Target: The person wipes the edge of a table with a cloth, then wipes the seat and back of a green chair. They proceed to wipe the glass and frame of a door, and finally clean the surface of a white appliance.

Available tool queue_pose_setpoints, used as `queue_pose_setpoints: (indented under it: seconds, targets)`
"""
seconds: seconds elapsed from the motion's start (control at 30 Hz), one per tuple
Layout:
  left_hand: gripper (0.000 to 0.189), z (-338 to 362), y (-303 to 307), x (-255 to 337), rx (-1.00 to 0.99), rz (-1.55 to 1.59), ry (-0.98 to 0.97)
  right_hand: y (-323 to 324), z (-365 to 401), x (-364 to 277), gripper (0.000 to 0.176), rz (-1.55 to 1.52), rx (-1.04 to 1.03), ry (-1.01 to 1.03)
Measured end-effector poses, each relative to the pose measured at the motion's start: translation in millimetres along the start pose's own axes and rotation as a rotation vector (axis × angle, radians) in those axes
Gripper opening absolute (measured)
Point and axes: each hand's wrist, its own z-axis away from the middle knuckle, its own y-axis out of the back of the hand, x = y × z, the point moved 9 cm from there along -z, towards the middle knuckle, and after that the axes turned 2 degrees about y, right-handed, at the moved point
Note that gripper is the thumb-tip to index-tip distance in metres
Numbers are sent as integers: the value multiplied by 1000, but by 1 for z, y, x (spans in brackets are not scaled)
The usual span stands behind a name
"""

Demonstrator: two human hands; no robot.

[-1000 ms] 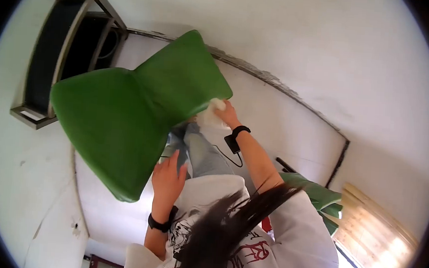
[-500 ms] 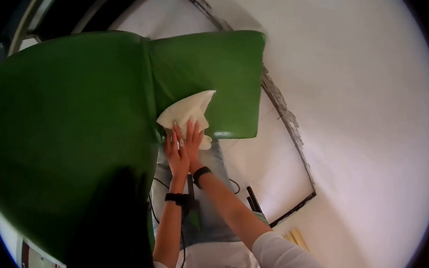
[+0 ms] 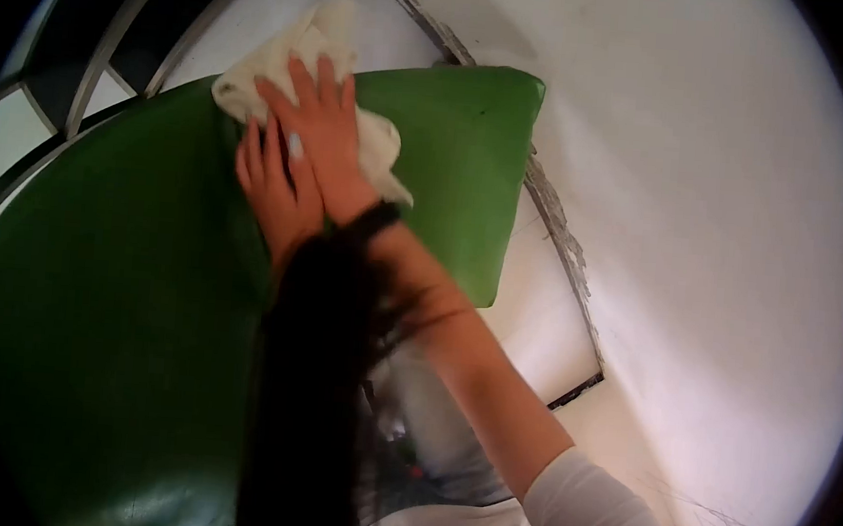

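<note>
A cream cloth point(image 3: 381, 143) lies bunched over the far edge of a green padded piece point(image 3: 439, 157) with a smooth, leather-like surface. On top of the cloth, my right hand point(image 3: 321, 134) lies flat with fingers spread, pressing it down. Just to its left, my left hand point(image 3: 275, 189) rests with fingers stretched out. Its fingertips reach the cloth's near edge, and its palm is close to the seam between the two green parts. Dark hair hangs over my left forearm and hides it.
A larger green padded section point(image 3: 97, 289) fills the left side. Metal bars point(image 3: 130, 32) stand at the upper left. To the right is a white wall point(image 3: 717, 235), with a rough, chipped strip point(image 3: 561, 229) along its base beside a pale floor point(image 3: 535, 320).
Both hands and the cloth have moved from the near edge of the smaller green part up to its far edge. Hair now covers my left forearm.
</note>
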Motion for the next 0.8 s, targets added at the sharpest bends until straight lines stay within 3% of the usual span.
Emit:
queue_pose_setpoints:
  seconds: [0.07,0.13,0.17,0.2,0.27,0.33,0.4,0.5,0.6,0.7,0.8]
  targets:
    - [38,-52,-22,24,-23,50,46,-31,-30,32,29,-231,-319,-43]
    - [32,-79,-50,42,-113,114,155,-27,-30,71,26,-305,-400,-40]
    - [29,-80,-68,58,-167,53,105,-19,-24,93,25,-342,-445,-40]
    - [26,-77,-84,77,-221,-6,56,7,-17,115,27,-361,-342,-43]
    - [27,-60,-106,123,-347,173,18,58,7,150,30,-267,-126,6]
    - [34,-32,-109,166,-282,212,-157,81,39,170,32,-157,13,36]
    - [41,7,-113,183,-213,274,-102,95,69,182,33,-158,61,-14]
    - [48,72,-107,179,-226,342,82,99,121,165,32,-154,-9,-62]
    - [52,145,-87,159,-275,357,263,84,198,137,32,-174,-147,67]
    - [44,209,-55,135,-226,339,330,80,243,106,35,-168,-294,237]
    - [36,220,-41,106,-448,466,380,74,244,90,44,-54,-336,364]
